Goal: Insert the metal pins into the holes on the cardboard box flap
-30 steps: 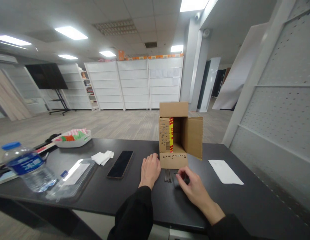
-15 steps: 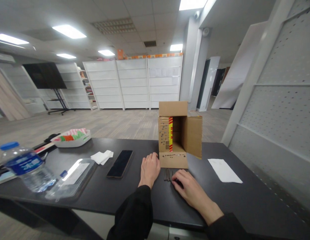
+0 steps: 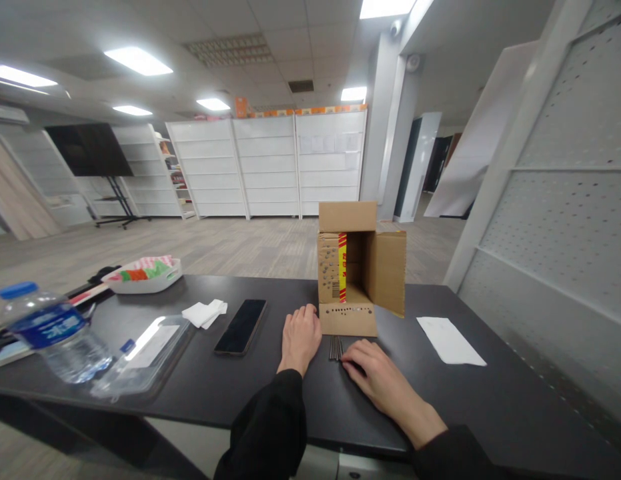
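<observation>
A cardboard box [image 3: 347, 321] stands with its open side toward me and its flaps spread. My left hand [image 3: 300, 339] lies palm down on the table, fingers stretched forward beside the box's lower left edge. Several thin metal screws [image 3: 335, 349] lie side by side in front of the box, between my hands. My right hand [image 3: 373, 367] rests just right of them, thumb and fingertips pinched together at the rightmost screw. The fingers partly cover that screw.
On the dark table [image 3: 205, 380] lie a phone [image 3: 241, 327], crumpled tissue [image 3: 205, 315], a clear plastic case [image 3: 145, 360] and a white paper [image 3: 450, 341]. A water bottle [image 3: 53, 333] and a white tray [image 3: 153, 285] are at the left. A perforated panel [image 3: 565, 213] rises at the right.
My right hand has shifted slightly left, bringing its fingertips closer against the row of screws. The left hand and the box stay in place.
</observation>
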Motion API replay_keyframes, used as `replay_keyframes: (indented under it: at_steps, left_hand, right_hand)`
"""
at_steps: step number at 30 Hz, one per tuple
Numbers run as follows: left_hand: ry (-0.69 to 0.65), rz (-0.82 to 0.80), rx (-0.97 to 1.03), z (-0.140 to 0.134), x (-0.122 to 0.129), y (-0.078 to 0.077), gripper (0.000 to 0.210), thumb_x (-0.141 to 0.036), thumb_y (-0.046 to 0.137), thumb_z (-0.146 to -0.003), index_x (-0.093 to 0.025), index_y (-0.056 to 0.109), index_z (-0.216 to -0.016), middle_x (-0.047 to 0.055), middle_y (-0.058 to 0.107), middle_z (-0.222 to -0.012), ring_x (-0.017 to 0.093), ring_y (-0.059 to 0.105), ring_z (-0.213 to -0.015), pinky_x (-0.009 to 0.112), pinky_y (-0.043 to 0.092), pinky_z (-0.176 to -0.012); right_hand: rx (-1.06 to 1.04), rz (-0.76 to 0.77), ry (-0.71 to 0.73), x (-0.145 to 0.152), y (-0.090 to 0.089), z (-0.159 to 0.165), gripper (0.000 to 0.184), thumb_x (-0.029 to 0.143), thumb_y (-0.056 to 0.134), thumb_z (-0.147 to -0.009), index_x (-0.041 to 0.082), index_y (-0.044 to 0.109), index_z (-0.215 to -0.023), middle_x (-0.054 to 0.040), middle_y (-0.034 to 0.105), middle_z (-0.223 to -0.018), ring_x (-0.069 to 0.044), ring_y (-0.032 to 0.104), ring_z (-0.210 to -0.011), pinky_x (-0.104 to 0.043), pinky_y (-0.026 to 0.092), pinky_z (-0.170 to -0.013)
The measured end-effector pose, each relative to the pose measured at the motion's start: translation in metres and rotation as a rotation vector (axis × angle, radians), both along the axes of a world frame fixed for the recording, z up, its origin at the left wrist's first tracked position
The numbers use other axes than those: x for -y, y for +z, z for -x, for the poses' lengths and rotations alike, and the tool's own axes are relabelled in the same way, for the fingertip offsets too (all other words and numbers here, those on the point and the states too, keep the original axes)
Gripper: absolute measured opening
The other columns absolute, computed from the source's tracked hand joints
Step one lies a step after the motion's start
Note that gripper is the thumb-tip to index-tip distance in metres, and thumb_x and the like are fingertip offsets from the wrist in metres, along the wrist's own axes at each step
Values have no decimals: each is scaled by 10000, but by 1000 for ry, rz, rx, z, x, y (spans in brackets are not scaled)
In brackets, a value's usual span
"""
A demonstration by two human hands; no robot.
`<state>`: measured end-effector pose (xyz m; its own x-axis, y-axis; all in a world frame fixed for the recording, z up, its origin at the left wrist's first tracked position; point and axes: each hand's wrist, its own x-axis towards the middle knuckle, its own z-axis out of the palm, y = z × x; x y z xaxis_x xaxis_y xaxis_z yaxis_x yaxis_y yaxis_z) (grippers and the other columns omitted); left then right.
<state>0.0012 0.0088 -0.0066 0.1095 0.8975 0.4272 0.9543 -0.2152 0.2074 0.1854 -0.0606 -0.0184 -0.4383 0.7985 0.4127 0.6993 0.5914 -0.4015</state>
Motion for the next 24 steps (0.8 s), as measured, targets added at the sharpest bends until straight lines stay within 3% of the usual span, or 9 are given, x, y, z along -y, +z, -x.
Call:
replay_keyframes:
  at_steps: [24]
  left_hand:
    - [-7, -14, 13, 0, -1, -2, 176, -183, 399, -954, -194, 573, -981, 61, 686, -939, 212, 635, -937, 339, 393, -818]
  right_hand:
    - [11, 38, -8, -3, 3, 4, 191, 108, 532, -941, 216, 687, -968, -43, 662, -957, -213, 585, -911, -354, 468, -816]
